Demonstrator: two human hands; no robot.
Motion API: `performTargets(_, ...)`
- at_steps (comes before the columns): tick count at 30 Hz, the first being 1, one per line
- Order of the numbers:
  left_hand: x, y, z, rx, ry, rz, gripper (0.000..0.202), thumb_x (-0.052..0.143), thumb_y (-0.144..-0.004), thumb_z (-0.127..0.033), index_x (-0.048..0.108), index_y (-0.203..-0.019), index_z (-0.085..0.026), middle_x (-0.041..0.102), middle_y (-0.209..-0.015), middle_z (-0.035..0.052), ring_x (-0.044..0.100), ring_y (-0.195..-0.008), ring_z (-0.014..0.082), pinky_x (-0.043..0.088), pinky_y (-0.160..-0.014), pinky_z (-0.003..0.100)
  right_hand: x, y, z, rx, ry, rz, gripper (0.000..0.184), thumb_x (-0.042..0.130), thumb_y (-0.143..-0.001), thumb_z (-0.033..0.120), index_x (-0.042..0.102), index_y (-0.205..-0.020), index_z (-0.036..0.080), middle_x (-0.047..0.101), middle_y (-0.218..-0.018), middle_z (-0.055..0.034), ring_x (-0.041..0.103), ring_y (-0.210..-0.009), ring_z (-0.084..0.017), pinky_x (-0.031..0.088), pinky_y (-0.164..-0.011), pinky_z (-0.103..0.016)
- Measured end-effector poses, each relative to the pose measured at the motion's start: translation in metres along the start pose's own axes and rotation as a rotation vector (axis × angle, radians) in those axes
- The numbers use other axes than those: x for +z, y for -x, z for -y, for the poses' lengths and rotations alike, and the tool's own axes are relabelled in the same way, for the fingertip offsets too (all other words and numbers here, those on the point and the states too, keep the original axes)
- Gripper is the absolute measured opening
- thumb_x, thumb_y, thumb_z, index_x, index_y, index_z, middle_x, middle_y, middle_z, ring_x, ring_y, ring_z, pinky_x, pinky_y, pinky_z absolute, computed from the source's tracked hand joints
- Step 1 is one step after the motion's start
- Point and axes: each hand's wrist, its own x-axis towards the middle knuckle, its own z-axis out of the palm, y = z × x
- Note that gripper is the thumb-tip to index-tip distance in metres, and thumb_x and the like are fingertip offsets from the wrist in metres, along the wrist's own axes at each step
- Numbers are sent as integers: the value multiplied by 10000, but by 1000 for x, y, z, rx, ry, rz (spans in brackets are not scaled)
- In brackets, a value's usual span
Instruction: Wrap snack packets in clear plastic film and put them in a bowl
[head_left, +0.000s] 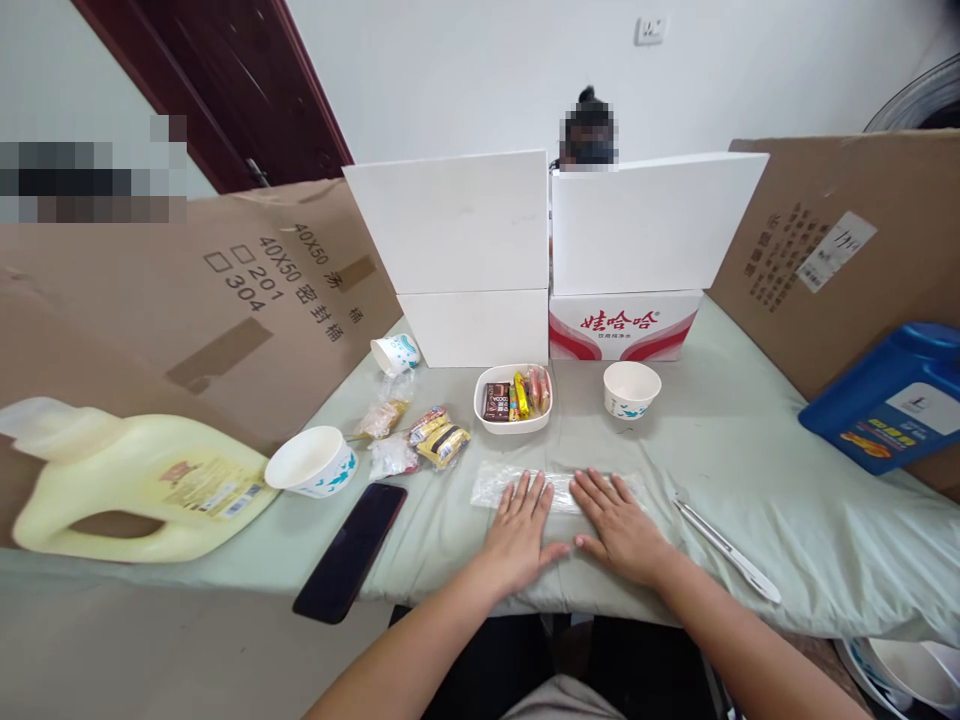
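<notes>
Each grip spread apart, clamping nothing, the left hand [523, 530] and right hand [621, 528] lie on the crinkled clear-plastic strip [562, 490] atop the green cloth-covered counter [712, 440], where uneven pressure could bunch it.

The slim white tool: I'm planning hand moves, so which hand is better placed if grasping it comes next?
Probably the right hand: the slim white tool lies right of it, while the left hand is farther away. Both rest partly on a crinkled clear plastic strip.

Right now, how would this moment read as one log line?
left hand: open, fingers on clear plastic | right hand: open, fingers on same plastic | beyond: white tray holding wrapped snacks | leftward: black phone
</notes>
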Motion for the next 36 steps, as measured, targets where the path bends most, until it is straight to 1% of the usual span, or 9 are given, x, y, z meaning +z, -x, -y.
performTargets(7, 4, 13, 31, -267, -33, 5, 730, 500, -866, -574, 320, -1473, -209, 218, -1567, 140, 113, -1440, 398, 130, -1120, 616, 7, 37, -19, 258, 71, 14, 714, 354, -920, 599, 287, -1486, 170, 312, -1527, -126, 237, -1422, -287, 208, -1120, -549)
performTargets(12, -4, 15, 4, -258, -55, -126, 486, 518, -895, -394, 509, -1335, -188, 415, -1448, 152, 298, -1355, 383, 241, -1083, 590, 9, 82, 5, 145, 128, -116, 765, 472, -874, 581, 272, -1491, 174, 369, -1501, -132, 319, -1379, -305, 250, -1098, -520)
performTargets(15, -1, 18, -28, -145, 48, -157, 364, 495, -911, -348, 580, -1231, -197, 553, -1251, 132, 465, -1166, 316, 378, -998, 505, 4, 108, 23, 73, 115, -154, 633, 562, -852, 442, 401, -1425, 227, 514, -1388, -108, 489, -1226, -293, 362, -1005, -464)
performTargets(19, 8, 25, -53, 112, 184, -140, 422, 544, -889, -441, 555, -1258, -237, 539, -1259, 100, 430, -1187, 305, 353, -1020, 488, -17, 130, 35, 62, -10, -218, 412, 460, -797, 84, 620, -1125, 275, 656, -1071, -52, 596, -948, -206, 443, -844, -369)
performTargets(22, 11, 28, -52, 269, 217, -101, 472, 542, -875, -523, 553, -1261, -251, 527, -1301, 93, 397, -1239, 325, 317, -1032, 506, -40, 132, 37, 27, -109, -236, 320, 469, -781, 73, 631, -989, 254, 624, -1121, -65, 554, -1090, -238, 444, -880, -380)
performTargets(26, 10, 29, -42, 373, 318, -41, 466, 580, -838, -556, 571, -1218, -286, 555, -1294, 55, 394, -1267, 312, 270, -1058, 496, -70, 110, 35, -32, -342, -156, 186, 508, -844, 147, 603, -971, 244, 624, -1139, -69, 480, -1233, -247, 419, -973, -390)
performTargets(29, 12, 28, -40, 353, 439, -34, 630, 657, -788, -473, 436, -1346, -281, 587, -1260, 51, 441, -1233, 287, 269, -1063, 475, -79, 72, 26, 111, -600, -90, 156, 456, -901, 216, 594, -973, 231, 668, -988, -52, 614, -1009, -197, 482, -856, -326)
performTargets(33, 21, 28, -38, 302, 547, -108, 1005, 650, -781, -385, -30, -1498, -200, 622, -1195, 95, 521, -1127, 279, 286, -1047, 509, -64, 2, 10, 334, -755, 3, 161, 438, -889, 258, 585, -861, 199, 656, -736, 0, 629, -689, -140, 485, -645, -248)
performTargets(36, 25, 28, -36, 283, 552, -128, 1060, 650, -772, -379, -103, -1491, -178, 617, -1183, 119, 540, -1092, 289, 301, -1034, 523, -39, -43, 1, 412, -655, 36, 156, 444, -853, 229, 594, -871, 191, 640, -676, 17, 597, -593, -127, 448, -576, -232)
